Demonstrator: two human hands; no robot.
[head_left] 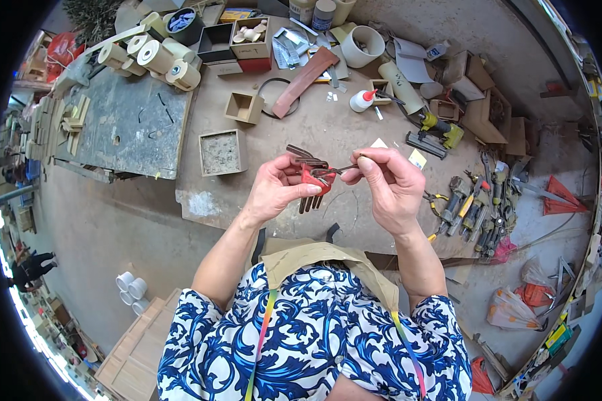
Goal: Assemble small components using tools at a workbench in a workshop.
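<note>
My left hand [272, 190] is closed around a red holder [310, 176] with several dark metal keys sticking out of it, which looks like a hex key set. My right hand [391, 182] pinches the end of a thin dark key [342, 170] between thumb and fingers. The other end of that key meets the red holder; whether it is still seated there I cannot tell. Both hands are held close together above the brown workbench [267, 137].
Left of my hands stand an open square wooden box [222, 152] and a smaller one [243, 107]. Beyond lie a reddish-brown strip [306, 81] and a white bottle with a red cap [361, 101]. Several hand tools [471, 207] crowd the bench's right side, near a yellow-green nail gun [441, 128].
</note>
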